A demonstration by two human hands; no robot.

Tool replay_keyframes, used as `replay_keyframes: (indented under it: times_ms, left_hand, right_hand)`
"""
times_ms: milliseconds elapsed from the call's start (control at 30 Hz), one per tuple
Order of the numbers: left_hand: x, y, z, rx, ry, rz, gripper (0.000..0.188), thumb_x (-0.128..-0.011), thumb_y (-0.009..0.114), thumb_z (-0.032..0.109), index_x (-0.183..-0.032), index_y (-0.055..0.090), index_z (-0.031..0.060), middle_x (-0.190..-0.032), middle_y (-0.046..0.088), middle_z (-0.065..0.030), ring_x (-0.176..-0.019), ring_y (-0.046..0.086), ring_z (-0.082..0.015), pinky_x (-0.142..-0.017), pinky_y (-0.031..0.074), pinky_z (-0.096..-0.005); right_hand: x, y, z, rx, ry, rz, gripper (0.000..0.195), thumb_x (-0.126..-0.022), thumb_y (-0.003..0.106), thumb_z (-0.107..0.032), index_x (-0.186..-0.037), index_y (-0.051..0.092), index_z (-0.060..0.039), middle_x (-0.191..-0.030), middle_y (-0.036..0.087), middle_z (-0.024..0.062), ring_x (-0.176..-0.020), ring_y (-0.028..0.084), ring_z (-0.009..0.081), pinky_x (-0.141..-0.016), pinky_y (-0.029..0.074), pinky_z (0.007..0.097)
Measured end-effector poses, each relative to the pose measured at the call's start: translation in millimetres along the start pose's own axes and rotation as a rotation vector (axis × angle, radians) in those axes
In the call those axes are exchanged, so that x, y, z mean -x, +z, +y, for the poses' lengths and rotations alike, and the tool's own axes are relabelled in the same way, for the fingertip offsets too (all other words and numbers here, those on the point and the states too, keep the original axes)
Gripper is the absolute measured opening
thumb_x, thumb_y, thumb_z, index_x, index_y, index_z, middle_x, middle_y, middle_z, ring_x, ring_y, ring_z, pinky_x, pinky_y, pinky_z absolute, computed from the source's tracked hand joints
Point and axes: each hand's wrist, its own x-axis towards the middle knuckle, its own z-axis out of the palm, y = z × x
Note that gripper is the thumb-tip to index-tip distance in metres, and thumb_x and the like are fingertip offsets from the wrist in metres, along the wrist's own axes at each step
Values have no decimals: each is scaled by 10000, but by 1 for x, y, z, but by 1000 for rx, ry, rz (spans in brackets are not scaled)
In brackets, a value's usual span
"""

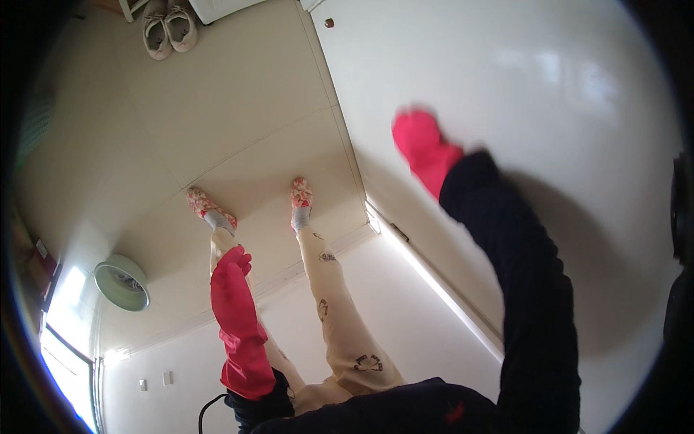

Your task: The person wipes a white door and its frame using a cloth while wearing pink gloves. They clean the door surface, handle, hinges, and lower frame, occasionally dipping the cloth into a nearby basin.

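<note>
Red rubber gloves cover both of my hands. My right hand point(422, 133) is held out over a smooth white door panel point(504, 103) and is blurred. The fingers look bunched together; whether something lies under them cannot be told. A dark sleeve point(520, 260) runs down from that glove and throws a shadow on the panel. My left hand point(237, 260) hangs low in front of my leg, fingers loosely bent. Its palm is turned away, and I see no object in it. The long glove cuff reaches over the dark left sleeve.
On the tiled floor point(244, 97) stands a pale green basin point(121, 283) with something inside, at the left. A pair of light shoes point(169, 30) rests at the far end. Near the panel's far corner is a small round knob point(329, 23). Bright light enters at the lower left.
</note>
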Motion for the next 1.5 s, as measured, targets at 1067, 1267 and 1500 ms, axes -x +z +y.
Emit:
replay_keyframes:
  times_ms: [1067, 1267, 1500]
  left_hand:
    - [32, 8, -7, -30, -104, 42, 299, -988, 424, 176, -1152, 577, -23, -1128, 605, -122, -994, 600, -226, -894, 475, -336]
    - [46, 10, 3, -6, -68, -39, 301, -986, 453, 191, -1146, 576, -33, -1096, 612, -121, -980, 605, -213, -878, 482, -332]
    - [40, 15, 24, -10, 23, -37, 288, -992, 440, 176, -1156, 575, -19, -1093, 615, -105, -974, 600, -203, -882, 475, -332]
  right_hand:
    - [-19, 56, -37, -14, 7, 20, 137, -804, 544, -139, -829, 678, -145, -904, 653, 85, -911, 626, 254, -759, 466, 425]
    - [73, 17, -5, 25, -90, 44, 123, -797, 545, -136, -818, 667, -138, -894, 649, 87, -917, 624, 262, -749, 473, 426]
    - [-86, -99, 105, 123, 189, 383, 105, -786, 550, -133, -808, 653, -130, -874, 641, 90, -909, 621, 267, -732, 480, 423]
